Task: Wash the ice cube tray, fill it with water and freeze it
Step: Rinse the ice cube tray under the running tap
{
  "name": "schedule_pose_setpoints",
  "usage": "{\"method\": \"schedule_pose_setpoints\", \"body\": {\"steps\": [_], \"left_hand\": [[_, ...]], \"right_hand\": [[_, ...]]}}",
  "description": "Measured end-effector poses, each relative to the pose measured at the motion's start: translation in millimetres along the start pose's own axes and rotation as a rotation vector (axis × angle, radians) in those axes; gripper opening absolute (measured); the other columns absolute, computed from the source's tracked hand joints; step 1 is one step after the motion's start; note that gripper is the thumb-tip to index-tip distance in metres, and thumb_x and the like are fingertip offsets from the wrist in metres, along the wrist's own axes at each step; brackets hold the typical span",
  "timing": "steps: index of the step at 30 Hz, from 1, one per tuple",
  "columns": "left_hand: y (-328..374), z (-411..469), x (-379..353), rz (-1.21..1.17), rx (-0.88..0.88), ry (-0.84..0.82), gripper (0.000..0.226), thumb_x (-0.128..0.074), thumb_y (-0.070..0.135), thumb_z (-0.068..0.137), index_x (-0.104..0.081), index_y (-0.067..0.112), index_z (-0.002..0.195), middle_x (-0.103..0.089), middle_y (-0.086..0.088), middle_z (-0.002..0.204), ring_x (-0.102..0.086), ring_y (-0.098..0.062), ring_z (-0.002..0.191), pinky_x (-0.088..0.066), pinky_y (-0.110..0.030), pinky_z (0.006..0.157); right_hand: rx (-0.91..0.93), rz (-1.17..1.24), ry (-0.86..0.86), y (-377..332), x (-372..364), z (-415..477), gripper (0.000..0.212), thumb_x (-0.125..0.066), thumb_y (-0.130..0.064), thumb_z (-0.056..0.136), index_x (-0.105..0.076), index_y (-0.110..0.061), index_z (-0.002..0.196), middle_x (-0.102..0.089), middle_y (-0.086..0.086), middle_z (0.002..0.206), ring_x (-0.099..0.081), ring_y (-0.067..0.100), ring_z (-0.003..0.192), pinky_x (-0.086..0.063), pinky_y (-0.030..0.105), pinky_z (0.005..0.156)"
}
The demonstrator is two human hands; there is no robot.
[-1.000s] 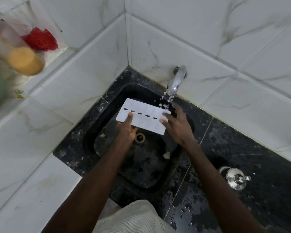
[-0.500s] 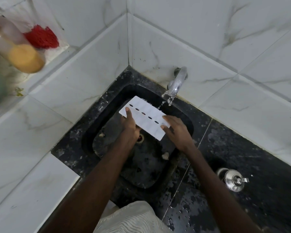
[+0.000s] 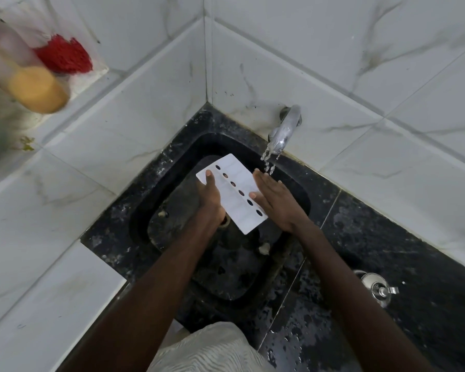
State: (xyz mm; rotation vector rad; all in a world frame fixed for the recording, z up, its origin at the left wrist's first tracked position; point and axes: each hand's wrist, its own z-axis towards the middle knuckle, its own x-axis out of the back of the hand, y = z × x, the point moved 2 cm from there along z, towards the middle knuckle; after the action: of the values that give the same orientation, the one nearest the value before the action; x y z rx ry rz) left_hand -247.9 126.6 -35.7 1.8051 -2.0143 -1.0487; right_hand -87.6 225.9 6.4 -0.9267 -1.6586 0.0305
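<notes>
On the far left ledge a blurred bottle [image 3: 24, 79] of orange liquid and a red scrubber [image 3: 65, 56] sit well apart from the work. Over the black sink [image 3: 145, 218] the person's left hand [image 3: 210, 197] is closed on the near-left long edge of the white ice cube tray [image 3: 232, 191], thumb on top, the other fingers hidden beneath. The tray is held above the basin with its flat face up, showing a row of 6 dark oval holes (its cup side cannot be seen). The right hand [image 3: 277, 202] lies flat and open against the tray's right edge, gripping nothing, its fingertips just under the thin stream from the tap [image 3: 285, 130]. The likely trouble from here: with only 1 hand gripping a wet, slick edge, the tray could slip and drop onto the grimy sink floor. The stream also falls beside the tray, so the rinse may miss it. On the far right, a metal knob [image 3: 377, 288] sits on the wet counter.
</notes>
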Motion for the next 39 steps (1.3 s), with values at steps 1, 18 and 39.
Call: {"method": "schedule_pose_setpoints", "body": {"steps": [1, 18, 39], "left_hand": [[-0.7, -2.9, -0.8, 0.0, 0.01, -0.018, 0.048, -0.043, 0.037, 0.111, -0.037, 0.017, 0.155, -0.062, -0.016, 0.141, -0.067, -0.035, 0.118, -0.056, -0.055, 0.1], [-7.3, -16.4, -17.7, 0.076, 0.193, -0.22, 0.061, -0.036, 0.058, 0.107, -0.05, 0.016, 0.148, -0.067, -0.019, 0.135, -0.067, -0.038, 0.122, -0.052, -0.057, 0.106], [17.4, 0.5, -41.6, 0.05, 0.124, -0.261, 0.073, -0.025, 0.06, 0.108, -0.048, 0.006, 0.15, -0.061, -0.023, 0.141, -0.061, -0.042, 0.129, -0.045, -0.06, 0.113]], "right_hand": [[0.002, -0.01, -0.024, -0.1, 2.3, 7.7, 0.072, -0.02, -0.063, 0.108, -0.001, -0.027, 0.167, 0.002, -0.011, 0.173, 0.005, 0.005, 0.159, 0.0, 0.042, 0.132], [0.032, -0.14, -0.049, -21.4, 18.6, 76.6, 0.069, -0.025, -0.055, 0.11, -0.017, -0.017, 0.166, -0.004, -0.002, 0.175, 0.006, 0.018, 0.162, 0.006, 0.042, 0.13], [0.202, -0.321, -0.023, -28.2, 23.6, 20.7, 0.064, -0.015, -0.055, 0.111, -0.016, -0.023, 0.166, -0.009, -0.008, 0.173, 0.001, 0.018, 0.162, 0.001, 0.044, 0.131]]}}
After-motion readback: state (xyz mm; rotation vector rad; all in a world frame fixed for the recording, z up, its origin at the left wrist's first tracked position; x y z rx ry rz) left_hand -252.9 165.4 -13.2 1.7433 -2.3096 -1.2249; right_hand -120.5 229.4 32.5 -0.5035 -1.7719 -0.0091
